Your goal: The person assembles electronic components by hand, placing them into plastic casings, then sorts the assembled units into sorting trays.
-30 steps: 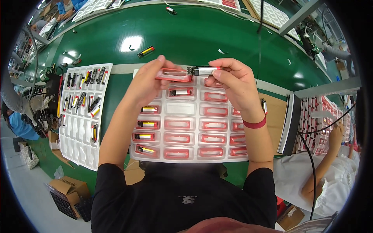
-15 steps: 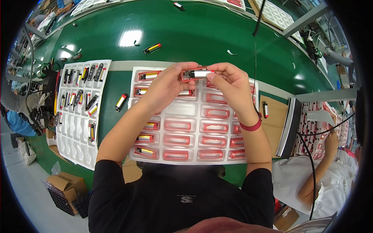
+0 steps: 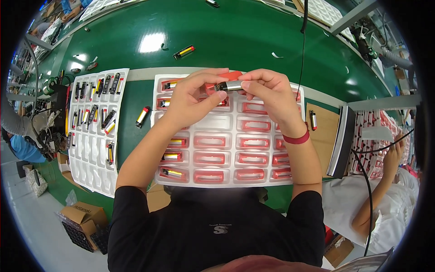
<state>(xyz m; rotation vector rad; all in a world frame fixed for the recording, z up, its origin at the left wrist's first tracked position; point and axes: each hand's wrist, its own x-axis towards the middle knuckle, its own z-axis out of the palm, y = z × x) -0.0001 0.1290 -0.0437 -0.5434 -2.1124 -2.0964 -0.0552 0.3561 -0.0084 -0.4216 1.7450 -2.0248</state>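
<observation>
Above the far edge of a white tray (image 3: pixel 212 121), my two hands hold a red plastic shell (image 3: pixel 234 75) and a silver battery cell (image 3: pixel 233 85) with a small circuit board at its left end. My left hand (image 3: pixel 192 99) is closed on the shell, its thumb at the board end. My right hand (image 3: pixel 272 97) pinches the cell's right end, thumb on top; its other fingers are partly hidden. The cell lies against the shell; whether it is seated inside I cannot tell. Red shells (image 3: pixel 210 157) fill most tray pockets, and several at the left contain battery cells (image 3: pixel 172 173).
At the left, another white tray (image 3: pixel 88 170) carries several battery cells. Loose cells lie on the green table: one between the trays (image 3: pixel 142 117), one farther back (image 3: pixel 184 51). Another cell (image 3: pixel 313 120) rests on cardboard (image 3: pixel 324 145). A co-worker's arm (image 3: pixel 380 181) shows at the right.
The cell and shell have tilted in my hands, so more of the red shell shows behind the cell. My left thumb has come to the cell's board end. The view has shifted slightly.
</observation>
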